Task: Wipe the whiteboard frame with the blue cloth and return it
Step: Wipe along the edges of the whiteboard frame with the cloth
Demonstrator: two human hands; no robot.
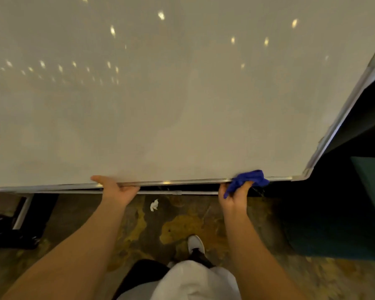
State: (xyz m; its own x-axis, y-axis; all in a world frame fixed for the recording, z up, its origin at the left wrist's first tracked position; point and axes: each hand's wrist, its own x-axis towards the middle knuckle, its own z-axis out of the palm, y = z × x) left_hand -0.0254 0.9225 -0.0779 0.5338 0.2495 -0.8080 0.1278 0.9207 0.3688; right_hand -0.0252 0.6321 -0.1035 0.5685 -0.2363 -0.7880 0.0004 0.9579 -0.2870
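Cloth-work suits this soft, light blue cloth [248,180]; my right hand [234,197] bunches it against the stiff frame [182,182]; my left hand [117,188] grips that rail beside it.

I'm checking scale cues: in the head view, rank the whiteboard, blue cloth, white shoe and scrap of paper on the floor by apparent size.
1. whiteboard
2. blue cloth
3. white shoe, close to the cloth and farther away, so unsure
4. paper scrap
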